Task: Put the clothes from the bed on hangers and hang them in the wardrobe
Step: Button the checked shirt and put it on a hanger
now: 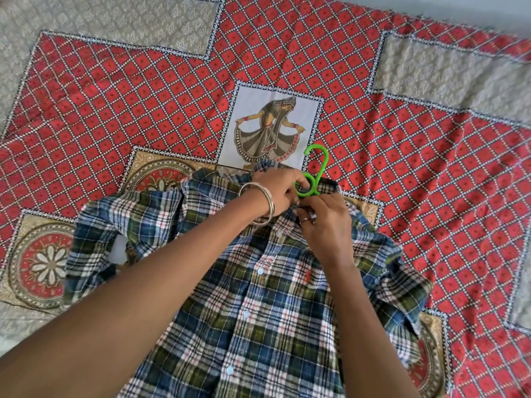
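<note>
Fingers (290,196) of both hands are pinching the plaid shirt (258,297) collar shut around the green hanger (311,173), whose hook is poking out at 12 o'clock on the bedspread (115,96), so I think carrying it to the wardrobe is coming next.

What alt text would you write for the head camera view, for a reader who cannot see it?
Both hands, left hand and right hand, pinch the collar of a blue, green and white plaid button-up shirt lying on a red diamond-patterned bedspread. A bright green plastic hanger pokes its hook out of the neck opening.
</note>
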